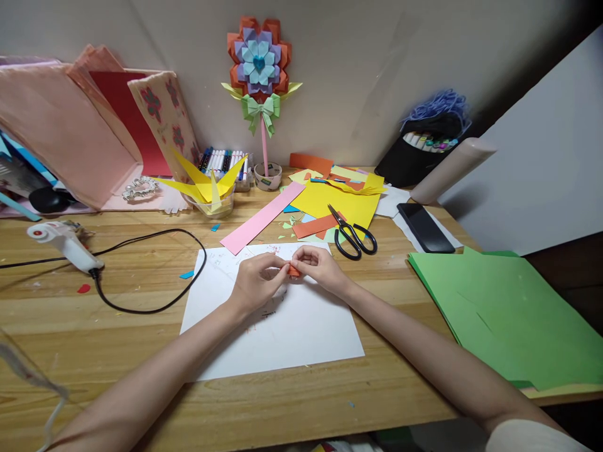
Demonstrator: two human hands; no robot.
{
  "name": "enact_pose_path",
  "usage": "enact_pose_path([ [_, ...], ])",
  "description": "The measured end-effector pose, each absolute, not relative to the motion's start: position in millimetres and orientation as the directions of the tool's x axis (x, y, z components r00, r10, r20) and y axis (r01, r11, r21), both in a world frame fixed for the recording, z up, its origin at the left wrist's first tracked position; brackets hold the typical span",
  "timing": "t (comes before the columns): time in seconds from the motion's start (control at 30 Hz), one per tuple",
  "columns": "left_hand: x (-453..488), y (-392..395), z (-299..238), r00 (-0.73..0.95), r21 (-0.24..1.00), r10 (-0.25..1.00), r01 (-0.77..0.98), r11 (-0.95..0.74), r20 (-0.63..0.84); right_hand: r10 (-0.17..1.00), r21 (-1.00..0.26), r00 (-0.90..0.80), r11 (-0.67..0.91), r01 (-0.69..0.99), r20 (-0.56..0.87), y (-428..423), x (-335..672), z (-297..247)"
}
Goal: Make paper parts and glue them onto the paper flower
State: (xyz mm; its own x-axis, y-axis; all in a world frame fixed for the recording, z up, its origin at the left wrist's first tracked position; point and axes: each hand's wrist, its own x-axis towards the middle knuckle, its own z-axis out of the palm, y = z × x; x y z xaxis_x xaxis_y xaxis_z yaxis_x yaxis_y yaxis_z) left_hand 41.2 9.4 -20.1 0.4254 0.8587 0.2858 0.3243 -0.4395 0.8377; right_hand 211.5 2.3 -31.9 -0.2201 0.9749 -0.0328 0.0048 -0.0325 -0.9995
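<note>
Between the fingertips of both hands is a small folded piece of orange paper (294, 271), partly covered by the fingers. My left hand (258, 281) pinches its left side. From the right, my right hand (321, 269) pinches the same piece. Both hands are over a white sheet of paper (301, 339) with small coloured marks on it. Just beyond the right hand lie black-handled scissors (351, 235), blades apart. A pink paper strip (264, 218) slants behind the left hand, and an orange strip (315, 226) lies near the scissors.
Yellow paper (325, 204) and scraps lie at the back. A folded-paper flower (259, 63) stands in a tape roll (268, 179). On the left is a white glue gun (66, 245) with its black cord looping over the table. A phone (424, 227) and green sheets (509, 314) are on the right.
</note>
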Motion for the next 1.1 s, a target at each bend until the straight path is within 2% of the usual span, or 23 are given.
enact_pose_path([
  [0.17, 43.9, 13.6, -22.6, 0.357, 0.976, 0.933, 0.182, -0.122, 0.05, 0.978, -0.999, -0.207, -0.014, 0.052, -0.025, 2.6, 211.3, -33.8],
  [0.47, 44.7, 21.8, -17.9, 0.374, 0.98, 0.906, 0.065, 0.188, -0.199, 0.977, -0.997, -0.211, -0.02, 0.077, -0.036, 0.8, 209.1, -38.2],
  [0.83, 41.5, 25.1, -21.9, 0.422, 0.979, 0.885, 0.033, 0.201, -0.196, 0.959, -0.993, -0.282, 0.025, 0.117, -0.009, 3.2, 213.3, -35.1],
  [1.1, 45.0, 19.5, -20.5, 0.407, 0.977, 0.889, 0.129, 0.169, -0.208, 0.962, -0.989, -0.273, 0.031, 0.142, -0.009, 1.4, 211.0, -33.9],
])
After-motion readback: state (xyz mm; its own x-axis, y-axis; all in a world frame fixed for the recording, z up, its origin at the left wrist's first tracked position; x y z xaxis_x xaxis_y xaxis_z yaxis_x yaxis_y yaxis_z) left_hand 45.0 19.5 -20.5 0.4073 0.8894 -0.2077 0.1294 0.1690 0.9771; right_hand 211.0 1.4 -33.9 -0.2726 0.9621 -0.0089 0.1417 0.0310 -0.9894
